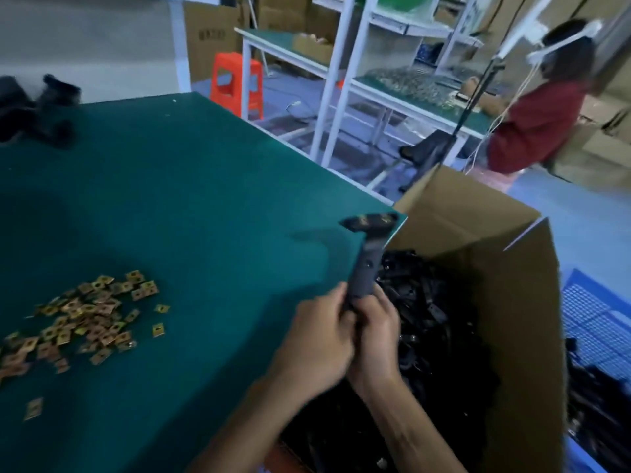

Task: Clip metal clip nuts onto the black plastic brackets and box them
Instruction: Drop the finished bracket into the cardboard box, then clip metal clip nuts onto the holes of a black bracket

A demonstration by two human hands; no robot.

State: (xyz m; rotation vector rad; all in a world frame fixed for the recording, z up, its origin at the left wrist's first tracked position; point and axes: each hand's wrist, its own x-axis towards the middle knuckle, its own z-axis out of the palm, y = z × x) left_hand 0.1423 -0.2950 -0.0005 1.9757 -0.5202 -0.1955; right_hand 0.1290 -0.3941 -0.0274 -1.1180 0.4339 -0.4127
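Green bench mat (177, 186), clip nuts (85, 315), cardboard box (478, 227), workshop shelving (345, 63)

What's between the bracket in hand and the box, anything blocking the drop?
Nothing visible. Both hands, left hand and right hand, grip the bracket by its lower end, right at the table's edge beside the open cardboard box. The box's flaps stand open, and only boxed brackets lie below.
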